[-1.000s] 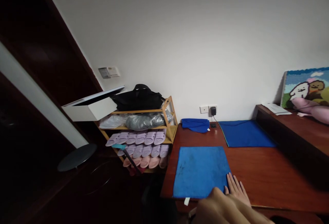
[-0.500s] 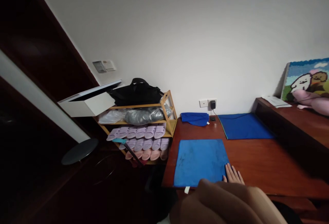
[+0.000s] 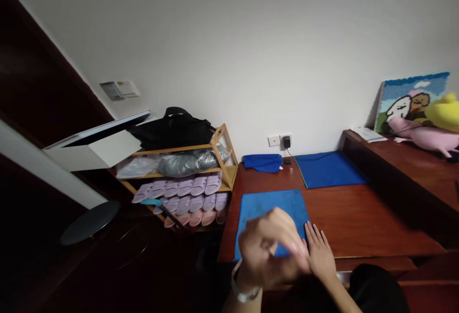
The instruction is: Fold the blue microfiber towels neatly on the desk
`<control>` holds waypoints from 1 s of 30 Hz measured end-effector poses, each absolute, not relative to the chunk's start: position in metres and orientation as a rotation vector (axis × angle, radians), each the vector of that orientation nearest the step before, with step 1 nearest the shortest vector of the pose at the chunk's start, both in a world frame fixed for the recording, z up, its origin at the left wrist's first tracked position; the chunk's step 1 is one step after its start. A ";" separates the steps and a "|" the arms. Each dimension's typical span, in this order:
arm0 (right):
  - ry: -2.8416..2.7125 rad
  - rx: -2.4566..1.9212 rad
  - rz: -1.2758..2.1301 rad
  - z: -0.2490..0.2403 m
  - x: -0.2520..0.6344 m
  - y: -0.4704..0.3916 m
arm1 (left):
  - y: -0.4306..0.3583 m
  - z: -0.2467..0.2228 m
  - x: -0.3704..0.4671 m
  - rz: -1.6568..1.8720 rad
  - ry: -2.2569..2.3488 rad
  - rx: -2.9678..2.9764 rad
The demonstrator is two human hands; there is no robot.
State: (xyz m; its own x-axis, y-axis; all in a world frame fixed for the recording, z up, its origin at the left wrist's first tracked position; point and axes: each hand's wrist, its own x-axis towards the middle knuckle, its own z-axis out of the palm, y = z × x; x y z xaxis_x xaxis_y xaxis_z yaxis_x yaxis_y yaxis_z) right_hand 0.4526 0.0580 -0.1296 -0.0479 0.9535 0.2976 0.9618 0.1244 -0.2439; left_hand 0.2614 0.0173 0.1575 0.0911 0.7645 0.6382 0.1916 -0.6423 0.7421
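Observation:
A light blue cloth [image 3: 267, 200] with dark stains lies flat on the reddish-brown wooden desk [image 3: 369, 222]. My right hand [image 3: 321, 253] rests flat on the desk, fingers stretched out, at the cloth's right edge. Raised close to the camera, in front of the cloth, is my left hand [image 3: 268, 243], with a silvery band [image 3: 245, 294] on its wrist. Its fingers look bent but are smeared by motion, and I see nothing clearly held. The near part of the cloth is hidden behind this hand.
A folded blue cloth [image 3: 263, 162] and a darker blue cloth [image 3: 330, 170] lie by the wall. A black plug [image 3: 286, 141] sits in the socket. To the left stands a wooden rack [image 3: 229, 172] with slippers and a black bag [image 3: 174, 128]. Plush toys [image 3: 419, 136] lie right.
My left hand has moved up and left, away from the camera, baring more of my right forearm. The right hand stays flat beside the cloth. The view has shifted slightly right.

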 end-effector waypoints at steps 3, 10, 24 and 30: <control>-2.027 -1.858 -0.027 -0.132 0.452 0.061 | 0.071 0.127 0.255 1.498 1.168 1.890; -2.025 -1.880 0.044 -0.137 0.453 0.063 | 0.137 -0.008 0.223 0.979 1.593 2.186; -2.172 -1.943 0.227 -0.078 0.449 0.194 | 0.149 -0.102 0.149 0.474 2.079 2.432; -2.180 -2.033 0.333 -0.087 0.450 0.236 | 0.148 -0.104 0.147 0.487 2.082 2.443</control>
State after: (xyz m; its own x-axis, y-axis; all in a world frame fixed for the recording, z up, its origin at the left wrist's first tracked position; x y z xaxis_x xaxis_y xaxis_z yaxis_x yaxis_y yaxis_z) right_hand 0.4501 0.2356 -0.0874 -0.0758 0.9960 -0.0472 0.9646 0.0613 -0.2564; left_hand 0.1471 0.1478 -0.1043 0.1350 0.9468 0.2923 0.9781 -0.1744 0.1134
